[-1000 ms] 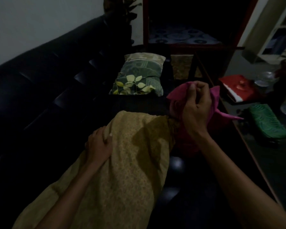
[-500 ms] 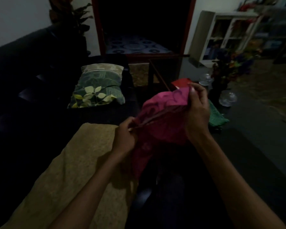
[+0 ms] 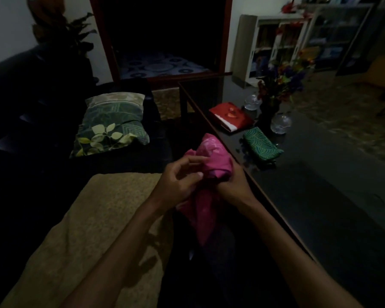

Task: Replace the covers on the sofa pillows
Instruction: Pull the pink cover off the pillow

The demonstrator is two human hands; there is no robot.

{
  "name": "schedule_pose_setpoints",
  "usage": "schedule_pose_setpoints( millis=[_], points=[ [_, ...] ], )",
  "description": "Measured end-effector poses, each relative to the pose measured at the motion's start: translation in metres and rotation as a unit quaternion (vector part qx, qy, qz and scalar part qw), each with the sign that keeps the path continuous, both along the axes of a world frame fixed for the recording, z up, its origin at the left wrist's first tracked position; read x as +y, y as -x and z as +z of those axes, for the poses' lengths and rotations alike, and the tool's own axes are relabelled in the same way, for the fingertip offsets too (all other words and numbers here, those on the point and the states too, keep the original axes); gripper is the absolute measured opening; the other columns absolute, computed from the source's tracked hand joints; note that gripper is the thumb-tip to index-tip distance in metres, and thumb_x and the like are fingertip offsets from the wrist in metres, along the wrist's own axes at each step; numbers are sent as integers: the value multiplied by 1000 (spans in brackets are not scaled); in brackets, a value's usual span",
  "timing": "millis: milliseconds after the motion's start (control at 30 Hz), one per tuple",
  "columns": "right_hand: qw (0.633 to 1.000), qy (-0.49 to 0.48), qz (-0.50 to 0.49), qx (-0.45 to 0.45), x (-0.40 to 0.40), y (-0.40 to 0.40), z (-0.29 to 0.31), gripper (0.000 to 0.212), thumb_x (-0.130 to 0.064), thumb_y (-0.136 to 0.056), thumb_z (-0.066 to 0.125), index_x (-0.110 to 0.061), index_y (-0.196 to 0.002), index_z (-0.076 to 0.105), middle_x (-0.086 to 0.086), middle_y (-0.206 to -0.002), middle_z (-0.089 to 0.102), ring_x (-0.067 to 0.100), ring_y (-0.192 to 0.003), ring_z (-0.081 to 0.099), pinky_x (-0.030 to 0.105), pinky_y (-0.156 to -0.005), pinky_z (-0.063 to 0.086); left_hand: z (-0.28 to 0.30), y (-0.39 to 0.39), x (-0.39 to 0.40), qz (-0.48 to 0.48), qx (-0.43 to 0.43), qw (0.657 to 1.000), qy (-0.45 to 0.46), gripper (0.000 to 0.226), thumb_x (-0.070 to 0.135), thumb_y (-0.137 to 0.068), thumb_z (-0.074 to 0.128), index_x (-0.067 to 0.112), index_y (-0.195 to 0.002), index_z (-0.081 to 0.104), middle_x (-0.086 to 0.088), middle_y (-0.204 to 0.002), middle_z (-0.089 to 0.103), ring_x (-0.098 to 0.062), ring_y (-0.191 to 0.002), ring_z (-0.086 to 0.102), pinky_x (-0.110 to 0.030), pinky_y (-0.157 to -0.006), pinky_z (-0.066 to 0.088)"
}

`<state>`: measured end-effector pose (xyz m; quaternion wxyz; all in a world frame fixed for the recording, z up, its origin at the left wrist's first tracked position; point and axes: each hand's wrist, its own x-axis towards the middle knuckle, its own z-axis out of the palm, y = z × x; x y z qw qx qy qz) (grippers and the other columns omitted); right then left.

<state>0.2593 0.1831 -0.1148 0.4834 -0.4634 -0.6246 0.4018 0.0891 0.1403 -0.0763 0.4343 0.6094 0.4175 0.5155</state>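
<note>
A bunched pink pillow cover is held in front of me over the sofa's edge. My left hand grips its near side with fingers curled into the cloth. Pressed against it, my right hand clutches the cover from the right, and a tail of the fabric hangs down below both hands. A tan, gold-patterned pillow lies across my lap at the lower left. Farther back on the black sofa rests a green leaf-print pillow.
A dark glass coffee table runs along the right, carrying a folded red cover, a folded green cover, a vase of flowers and glass pieces. A plant, a dark doorway and white shelves stand behind.
My left hand left the tan pillow and took hold of the pink cover. Both hands lowered and bunched the cover, and my view swung right toward the table.
</note>
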Motion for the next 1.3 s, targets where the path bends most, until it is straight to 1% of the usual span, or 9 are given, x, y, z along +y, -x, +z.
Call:
schedule_pose_setpoints(
  millis=[133, 233, 400, 533, 667, 833, 1033, 1133, 1300],
  points=[
    [994, -10, -22, 107, 4, -16, 37, 31, -11, -77, 88, -20, -103, 74, -7, -91, 78, 5, -82, 73, 29, -73, 60, 4, 15, 8, 27, 41, 999, 15, 64, 22, -82, 80, 22, -139, 50, 15, -127, 62, 8, -113, 60, -9, -86, 47],
    [971, 66, -13, 229, 10, -23, 48, 80, -38, -41, 102, -15, -112, 74, 4, -107, 78, 26, -100, 74, 40, -87, 60, -4, 11, 14, 14, 101, 991, 85, 96, 47, -67, 89, 35, -148, 37, 17, -136, 55, 9, -118, 56, -12, -91, 49],
    [941, 129, 5, 314, 4, -26, 33, 89, -32, -43, 102, -4, -121, 71, 19, -116, 73, 42, -110, 69, 59, -98, 54, -16, -20, 21, 85, 4, 984, 153, 33, 3, -82, 75, 25, -107, 70, -7, -97, 74, -16, -85, 66, -23, -69, 55],
    [960, 124, -45, 247, -1, -42, 10, 82, -33, -49, 96, -9, -123, 70, 11, -114, 76, 33, -109, 71, 51, -99, 55, -13, -26, 24, 141, -34, 981, 132, 25, 8, -79, 63, 27, -92, 73, -5, -90, 74, -22, -84, 65, -37, -78, 53],
    [934, 226, -36, 275, -14, -49, -10, 36, -13, -72, 78, -10, -107, 77, 8, -98, 78, 30, -92, 73, 44, -89, 57, 2, -38, 19, 51, -103, 985, 133, 43, -13, -90, 47, 17, -116, 63, -2, -105, 72, -12, -93, 69, -26, -83, 55],
    [907, 228, 12, 354, -28, -51, -13, 26, -27, -60, 77, -13, -81, 81, 12, -94, 75, 28, -89, 67, 41, -93, 51, -5, -53, 11, 13, 84, 981, 176, 47, -7, -95, 46, 17, -135, 51, -16, -131, 61, -33, -122, 59, -50, -105, 48],
    [927, 238, -84, 277, -36, -77, -7, 13, -3, -92, 60, -11, -86, 69, 2, -73, 75, 17, -69, 69, 28, -65, 55, -6, -64, 5, 36, 242, 969, -25, 71, 38, -72, 65, 21, -140, 53, 10, -124, 58, -9, -119, 56, -22, -100, 44],
    [934, 211, -108, 266, -36, -97, -2, 13, -4, -83, 70, -15, -91, 67, 1, -77, 75, 19, -74, 66, 32, -69, 55, -12, -69, 14, 47, 343, 935, -84, 89, 54, -64, 57, 25, -148, 45, -3, -152, 39, -23, -138, 39, -39, -113, 38],
    [949, 264, -95, 141, -10, -122, -21, 39, -5, -107, 45, 2, -145, 46, 21, -149, 50, 28, -122, 56, 44, -114, 41, -29, -112, 21, -92, 205, 972, -72, 99, 45, -68, 87, 17, -149, 38, 4, -148, 49, -5, -134, 50, -32, -111, 42]
  ],
)
